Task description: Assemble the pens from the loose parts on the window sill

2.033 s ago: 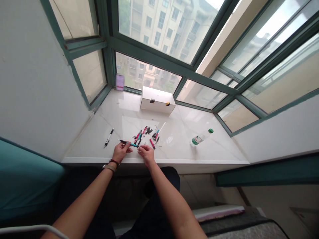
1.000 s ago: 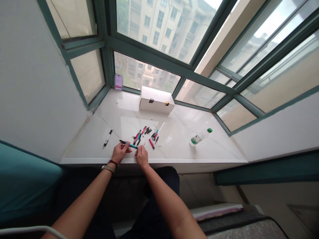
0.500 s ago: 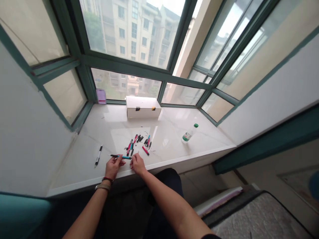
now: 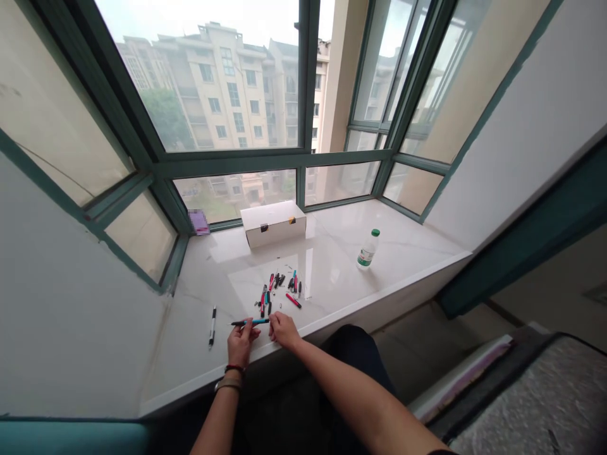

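- Left hand, lower centre of the frame: its grip holds the blue pen between thumb and fingers, the pen lying nearly level, dark tip pointing left.
- Right hand, just right of it: fingers curled in at the pen's right end; whether they pinch it cannot be told. Two seconds ago these fingers were more spread.
- The view has tilted: the box now sits lower in the frame, and more sky shows above.
- On the surface, the pen parts above the hands, the white pen at lower left and the bottle right of centre keep their arrangement.
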